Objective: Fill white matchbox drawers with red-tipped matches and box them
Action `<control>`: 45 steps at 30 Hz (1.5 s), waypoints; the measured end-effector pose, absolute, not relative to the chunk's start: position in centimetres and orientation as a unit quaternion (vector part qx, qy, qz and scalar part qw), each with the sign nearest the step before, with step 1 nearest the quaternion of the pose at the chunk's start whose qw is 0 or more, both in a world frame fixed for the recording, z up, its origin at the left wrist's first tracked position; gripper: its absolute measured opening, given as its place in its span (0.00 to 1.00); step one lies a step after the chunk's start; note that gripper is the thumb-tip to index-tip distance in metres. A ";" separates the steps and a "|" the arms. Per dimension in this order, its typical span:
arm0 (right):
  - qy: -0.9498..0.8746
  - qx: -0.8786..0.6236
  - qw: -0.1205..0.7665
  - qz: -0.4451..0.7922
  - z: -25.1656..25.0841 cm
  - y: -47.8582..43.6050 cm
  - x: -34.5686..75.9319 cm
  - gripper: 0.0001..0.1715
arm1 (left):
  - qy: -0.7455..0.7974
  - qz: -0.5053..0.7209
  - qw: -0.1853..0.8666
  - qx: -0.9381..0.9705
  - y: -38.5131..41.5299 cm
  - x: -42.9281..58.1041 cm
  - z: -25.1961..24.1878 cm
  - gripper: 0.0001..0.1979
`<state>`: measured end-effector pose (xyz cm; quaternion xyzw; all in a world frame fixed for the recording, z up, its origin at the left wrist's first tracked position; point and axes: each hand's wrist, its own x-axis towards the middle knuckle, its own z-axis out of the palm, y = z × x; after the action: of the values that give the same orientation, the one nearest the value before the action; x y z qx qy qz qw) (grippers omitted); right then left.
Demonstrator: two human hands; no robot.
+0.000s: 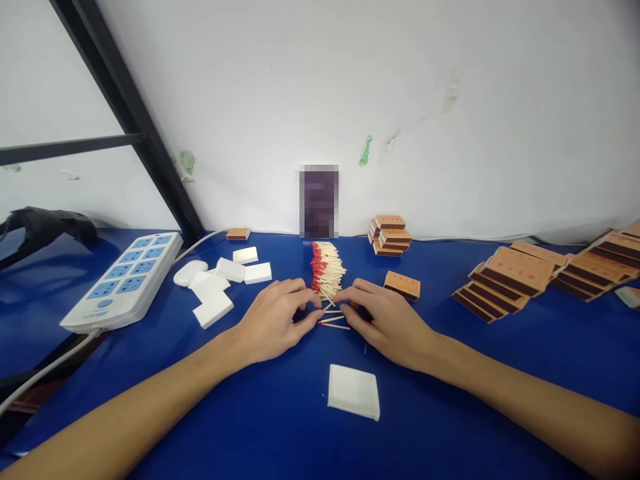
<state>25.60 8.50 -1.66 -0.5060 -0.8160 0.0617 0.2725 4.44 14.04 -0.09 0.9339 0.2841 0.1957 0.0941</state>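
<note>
A pile of red-headed matches [327, 267] lies on the blue table, heads to the left, with a few loose sticks at its near end. My left hand [283, 317] is at the left of these loose matches, thumb and index finger bent round the head ends with a gap between them. On the right, my right hand [387, 320] has its fingers curved and apart by the stick ends. Neither hand clearly holds a match. A white tray [354, 391] lies nearer to me, below the hands.
White box pieces [213, 300] and a power strip [127, 277] are on the left. Matchboxes stand in a small stack [393, 237], one box [403, 285] lies before it, and more boxes [517, 268] spread right. A dark pixelated object [319, 203] stands by the wall.
</note>
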 end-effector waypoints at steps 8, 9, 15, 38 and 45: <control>-0.825 -0.493 0.266 0.076 -1.6 8.4 25.6 0.15 | 0.290 0.184 0.103 0.934 14.3 4.4 -0.3 0.10; -0.826 -0.490 0.268 0.076 -1.6 8.4 25.6 0.15 | 0.289 0.185 0.101 0.934 14.3 4.4 -0.3 0.10; -0.825 -0.501 0.256 0.059 -1.6 8.4 25.4 0.14 | 0.289 0.181 0.078 0.937 14.3 4.4 -0.4 0.08; -0.830 -0.504 0.234 0.054 -1.5 8.3 25.5 0.17 | 0.283 0.176 0.084 0.939 13.9 4.6 0.1 0.09; -0.843 -0.489 0.218 0.057 -1.3 8.3 25.4 0.17 | 0.300 0.182 0.140 0.926 14.0 4.8 -0.1 0.09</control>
<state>25.39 8.29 -1.26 -0.4887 -0.8428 0.0570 0.2181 4.77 13.95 -0.08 0.9257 0.3002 0.1823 0.1402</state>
